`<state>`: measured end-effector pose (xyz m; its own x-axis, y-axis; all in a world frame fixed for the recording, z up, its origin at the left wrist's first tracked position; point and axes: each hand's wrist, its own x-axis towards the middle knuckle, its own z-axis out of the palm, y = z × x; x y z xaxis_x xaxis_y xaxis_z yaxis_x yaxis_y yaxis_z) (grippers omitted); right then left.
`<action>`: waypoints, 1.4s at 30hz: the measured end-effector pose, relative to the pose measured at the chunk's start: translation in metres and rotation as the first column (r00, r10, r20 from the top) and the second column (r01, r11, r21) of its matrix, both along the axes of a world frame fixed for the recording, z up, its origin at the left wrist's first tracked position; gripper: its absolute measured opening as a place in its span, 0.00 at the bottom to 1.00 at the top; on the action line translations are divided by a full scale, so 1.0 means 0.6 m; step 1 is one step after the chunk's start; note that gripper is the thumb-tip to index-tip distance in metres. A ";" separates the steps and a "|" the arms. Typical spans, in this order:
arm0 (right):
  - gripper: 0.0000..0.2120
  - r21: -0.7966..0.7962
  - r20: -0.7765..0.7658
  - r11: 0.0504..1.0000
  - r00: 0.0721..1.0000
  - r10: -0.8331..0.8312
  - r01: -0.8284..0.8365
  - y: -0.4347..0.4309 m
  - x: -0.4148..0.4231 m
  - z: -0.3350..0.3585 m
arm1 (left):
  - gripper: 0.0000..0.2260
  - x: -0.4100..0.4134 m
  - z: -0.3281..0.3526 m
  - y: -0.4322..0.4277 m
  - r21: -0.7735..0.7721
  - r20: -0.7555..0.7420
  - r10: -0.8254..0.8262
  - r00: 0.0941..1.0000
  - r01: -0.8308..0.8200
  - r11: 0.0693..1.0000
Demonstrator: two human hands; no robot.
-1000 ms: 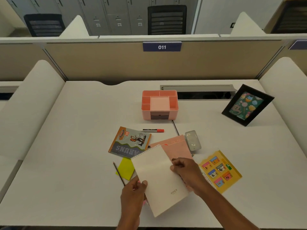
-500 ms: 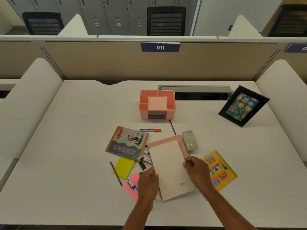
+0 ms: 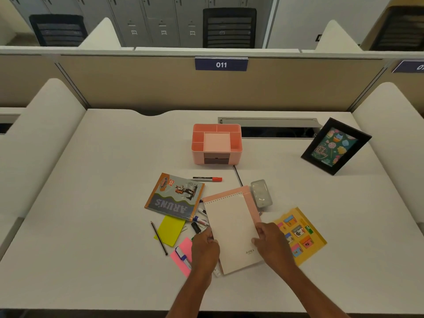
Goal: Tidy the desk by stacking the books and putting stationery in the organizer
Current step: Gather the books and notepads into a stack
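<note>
lower than a second ago, the white notebook (image 3: pixel 231 230) lies flat on the pink notebook (image 3: pixel 251 203) near the middle of the front edge of the desk (image 3: pixel 91 226), to start the stack, and the left hand (image 3: pixel 204 249) and right hand (image 3: pixel 273 246) each grip one side to line it up. the aruns book (image 3: pixel 174 196) and yellow book (image 3: pixel 300 235) lie beside it unstacked, the organizer (image 3: pixel 216 143) waits near the back edge, and markers (image 3: pixel 202 220) poke out under the pile, so it may wobble.
</note>
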<state>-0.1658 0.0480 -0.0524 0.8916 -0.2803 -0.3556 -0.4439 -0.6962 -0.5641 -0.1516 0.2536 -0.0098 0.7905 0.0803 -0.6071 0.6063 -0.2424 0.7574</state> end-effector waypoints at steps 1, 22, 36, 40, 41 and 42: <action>0.20 -0.006 -0.016 1.000 1.000 0.020 -0.020 -0.001 -0.009 -0.007 | 0.26 0.001 -0.001 -0.001 0.002 -0.003 -0.004 1.000 0.004 1.000; 0.20 0.043 0.070 0.999 0.997 -0.015 0.012 0.009 -0.033 0.003 | 0.04 0.086 -0.029 0.086 -0.125 -0.138 0.608 0.782 -0.622 0.773; 0.17 0.084 0.096 0.996 0.995 -0.017 0.009 0.014 -0.034 0.015 | 0.08 0.142 -0.079 0.131 -0.316 -0.352 0.663 0.661 -0.751 0.580; 0.16 0.118 0.100 0.992 0.994 -0.047 0.035 0.016 -0.033 0.028 | 0.10 0.146 -0.073 0.136 -0.397 -0.239 0.681 0.693 -0.709 0.583; 0.16 0.130 0.100 0.991 0.994 -0.053 0.040 0.016 -0.032 0.032 | 0.10 0.144 -0.069 0.138 -0.429 -0.202 0.681 0.704 -0.689 0.585; 0.15 0.144 0.101 0.989 0.993 -0.062 0.047 0.016 -0.032 0.036 | 0.11 0.142 -0.066 0.140 -0.451 -0.169 0.683 0.710 -0.672 0.587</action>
